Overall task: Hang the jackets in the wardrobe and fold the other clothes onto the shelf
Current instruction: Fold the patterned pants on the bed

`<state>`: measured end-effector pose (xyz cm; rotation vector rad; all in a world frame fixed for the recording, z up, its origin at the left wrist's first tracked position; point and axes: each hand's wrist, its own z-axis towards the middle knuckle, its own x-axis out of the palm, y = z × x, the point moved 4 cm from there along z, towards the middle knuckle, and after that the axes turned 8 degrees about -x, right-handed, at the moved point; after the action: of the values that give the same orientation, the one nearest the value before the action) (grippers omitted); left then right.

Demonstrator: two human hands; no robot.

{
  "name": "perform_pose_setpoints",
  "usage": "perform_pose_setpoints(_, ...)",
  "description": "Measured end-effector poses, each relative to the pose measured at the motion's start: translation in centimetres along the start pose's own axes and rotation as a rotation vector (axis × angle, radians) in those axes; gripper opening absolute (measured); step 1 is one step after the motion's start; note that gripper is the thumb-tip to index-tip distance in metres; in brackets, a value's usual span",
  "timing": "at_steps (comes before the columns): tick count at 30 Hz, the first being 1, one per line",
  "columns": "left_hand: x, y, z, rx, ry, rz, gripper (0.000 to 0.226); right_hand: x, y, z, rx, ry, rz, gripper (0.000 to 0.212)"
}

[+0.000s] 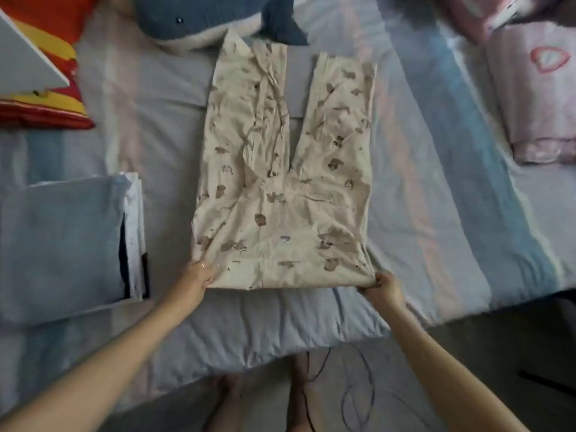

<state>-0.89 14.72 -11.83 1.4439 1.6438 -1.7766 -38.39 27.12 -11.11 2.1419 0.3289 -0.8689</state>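
Cream pyjama trousers (280,188) with a brown bear print lie flat on the bed (436,198), waistband near me and both legs pointing away. My left hand (199,274) pinches the left corner of the waistband. My right hand (381,283) grips the right corner. Both arms reach forward from the bottom of the view.
A stack of folded clothes (62,241) with a light blue piece on top lies to the left. A blue shark plush (202,20) sits at the far end, red and yellow fabric (53,73) at far left, pink bedding (536,95) at right. Cables lie on the floor (358,385) by my feet.
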Motion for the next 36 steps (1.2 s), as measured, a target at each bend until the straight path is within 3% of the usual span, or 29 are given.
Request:
perform_pose_setpoints(3,6.0,3.5,-2.6,-0.068,0.041,-0.007,0.021,5.6,-6.1,-0.4,0.083,-0.007,-0.025,0.024)
perform_pose_setpoints(7,10.7,6.7,-4.1,-0.138,0.086,-0.040,0.030,9.3,-11.2,-0.5,0.135,0.012,-0.092,0.018)
perform_pose_setpoints(10,12.8,9.0,-4.2,-0.314,0.043,0.002,0.018,10.5,-12.2,0.6,0.228,-0.131,-0.051,0.028)
perform_pose_setpoints(13,12.3,9.2,-3.6,-0.406,-0.078,-0.015,0.044,10.8,-9.1,1.8,0.109,-0.236,0.212,0.033)
perform_pose_setpoints(17,14.3,8.4,-2.6,-0.622,0.103,-0.506,0.072,11.8,-7.7,2.3,0.041,-0.077,0.394,0.045)
perform_pose_setpoints(20,14.6,8.4,-2.2,-0.771,0.121,-0.681,0.063,11.7,-7.9,2.3,0.043,0.009,0.464,0.054)
perform_pose_setpoints(24,13.5,8.3,-2.1,-0.700,0.378,-0.619,0.033,10.4,-8.8,1.6,0.067,0.135,0.480,0.021)
perform_pose_setpoints(26,12.9,8.2,-3.3,-0.647,0.413,-0.508,0.036,10.2,-9.9,0.7,0.145,0.270,0.501,0.013)
perform_pose_setpoints(28,13.3,8.8,-5.2,-0.601,0.421,-0.357,0.046,10.6,-11.6,-0.4,0.218,0.394,0.374,0.010)
perform_pose_setpoints(30,13.9,9.5,-6.8,-0.572,0.419,-0.251,0.043,11.2,-12.8,-1.1,0.241,0.386,0.267,0.016)
perform_pose_setpoints(32,14.3,10.1,-6.8,-0.559,0.451,-0.169,0.018,11.4,-12.9,-0.9,0.241,0.391,0.228,0.030)
perform_pose_setpoints(34,14.5,9.7,-5.6,-0.590,0.554,-0.090,0.026,11.1,-11.4,-0.3,0.252,0.416,0.265,0.051)
perform_pose_setpoints(36,14.1,8.1,-3.5,-0.701,0.558,-0.319,0.044,10.2,-9.3,0.8,0.147,0.252,0.134,0.071)
